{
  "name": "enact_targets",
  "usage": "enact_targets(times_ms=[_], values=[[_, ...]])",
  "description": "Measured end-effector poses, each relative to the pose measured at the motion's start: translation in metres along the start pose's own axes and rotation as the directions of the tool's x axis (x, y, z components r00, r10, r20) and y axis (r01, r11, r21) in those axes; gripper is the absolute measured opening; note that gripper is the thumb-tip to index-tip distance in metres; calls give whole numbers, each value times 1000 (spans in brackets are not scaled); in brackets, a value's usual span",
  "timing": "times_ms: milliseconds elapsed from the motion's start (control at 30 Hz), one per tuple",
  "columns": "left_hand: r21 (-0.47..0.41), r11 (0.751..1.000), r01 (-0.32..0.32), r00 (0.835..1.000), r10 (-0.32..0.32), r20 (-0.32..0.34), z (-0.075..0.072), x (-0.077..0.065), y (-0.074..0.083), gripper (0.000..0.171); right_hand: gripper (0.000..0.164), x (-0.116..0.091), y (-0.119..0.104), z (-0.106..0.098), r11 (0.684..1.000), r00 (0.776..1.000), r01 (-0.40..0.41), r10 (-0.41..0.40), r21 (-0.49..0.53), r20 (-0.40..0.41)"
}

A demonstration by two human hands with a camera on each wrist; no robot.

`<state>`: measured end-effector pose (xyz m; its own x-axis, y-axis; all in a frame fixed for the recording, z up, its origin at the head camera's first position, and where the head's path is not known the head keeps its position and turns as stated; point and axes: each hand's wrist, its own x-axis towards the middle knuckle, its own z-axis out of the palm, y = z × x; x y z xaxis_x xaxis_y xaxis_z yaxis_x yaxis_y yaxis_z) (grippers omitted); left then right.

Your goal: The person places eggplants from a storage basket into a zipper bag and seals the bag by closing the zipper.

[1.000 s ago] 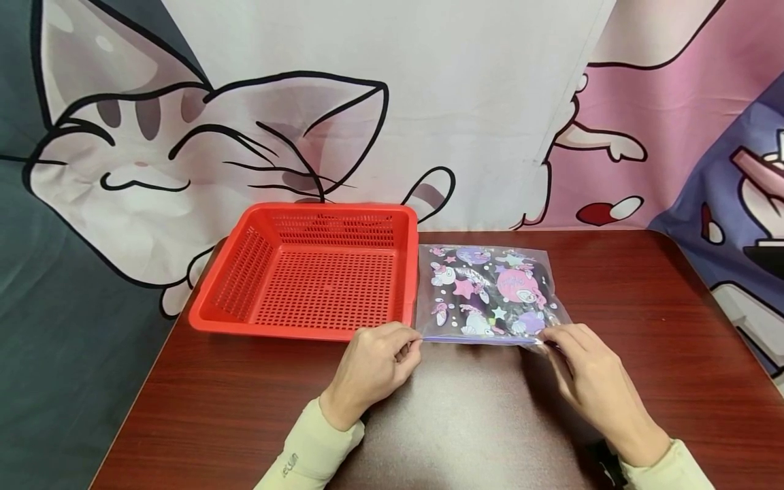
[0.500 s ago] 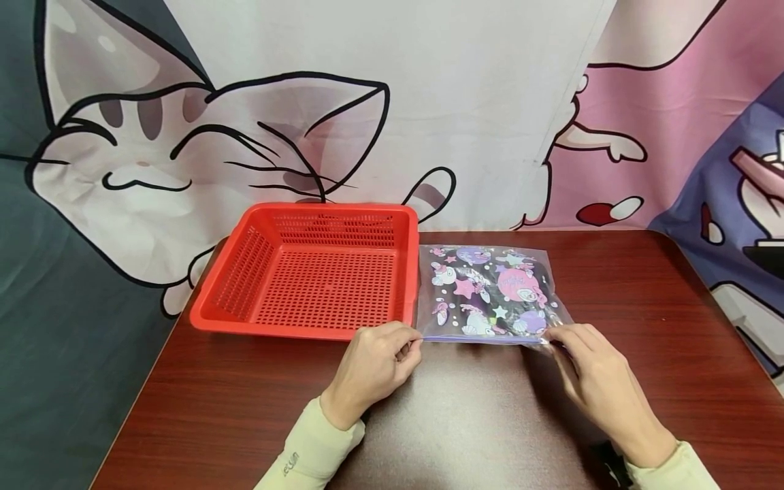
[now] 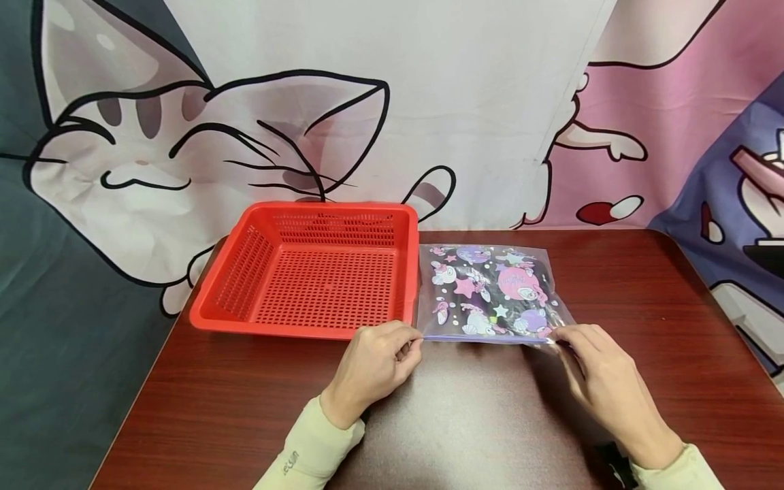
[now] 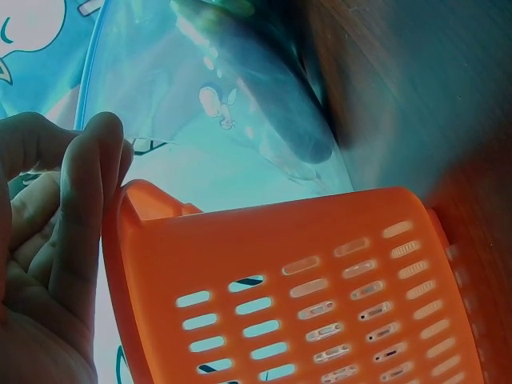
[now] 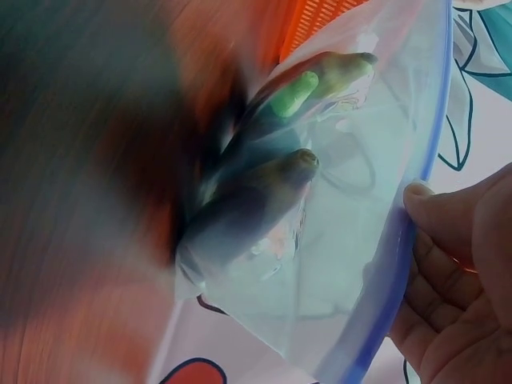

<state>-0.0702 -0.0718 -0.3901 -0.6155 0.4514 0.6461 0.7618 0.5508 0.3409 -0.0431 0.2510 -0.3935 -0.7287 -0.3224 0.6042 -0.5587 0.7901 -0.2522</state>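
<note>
A clear zip bag [image 3: 484, 292] printed with pink stars and purple shapes stands right of the red basket. Its purple zip strip [image 3: 484, 337] runs along the near edge. My left hand [image 3: 380, 361] pinches the strip's left end, close to the basket's front corner. Toward the other end, my right hand [image 3: 603, 381] pinches the strip between thumb and fingers. Through the plastic in the right wrist view show dark, elongated things [image 5: 240, 208] with yellowish-green ends, and a small bright green piece [image 5: 294, 94]. From above, the print partly hides them.
The red perforated basket [image 3: 303, 331] sits left of the bag, its right side against it, with nothing seen inside. Under both is a dark reddish-brown table [image 3: 661, 327]. A cartoon-printed cloth [image 3: 490, 102] hangs behind the table's far edge.
My right hand has slid slightly right along the zip strip toward the bag's corner. The left hand stays at the left end, and the basket has not moved.
</note>
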Motion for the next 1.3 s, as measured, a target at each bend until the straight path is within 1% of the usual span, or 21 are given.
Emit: enact_targets(times_ms=[267, 567, 800, 1033, 1300], values=[[-10, 1000, -4, 1000, 4, -4, 0, 0, -1, 8, 45, -1, 3, -1, 1000, 1000, 0, 0, -17, -9], [-15, 1000, -6, 1000, 5, -9, 0, 0, -1, 9, 45, -4, 7, -4, 1000, 1000, -8, 8, -12, -17], [-14, 1000, -9, 1000, 8, -15, 1, 0, -2, 8, 45, -5, 9, -7, 1000, 1000, -18, 18, -19, -8], [-8, 1000, -6, 1000, 5, -14, 0, 0, -2, 8, 44, -6, 11, -7, 1000, 999, -7, 7, -13, -33], [-8, 1000, -10, 1000, 10, -16, 1, 0, -3, 9, 46, -8, 13, -9, 999, 1000, -18, 17, -32, -22]])
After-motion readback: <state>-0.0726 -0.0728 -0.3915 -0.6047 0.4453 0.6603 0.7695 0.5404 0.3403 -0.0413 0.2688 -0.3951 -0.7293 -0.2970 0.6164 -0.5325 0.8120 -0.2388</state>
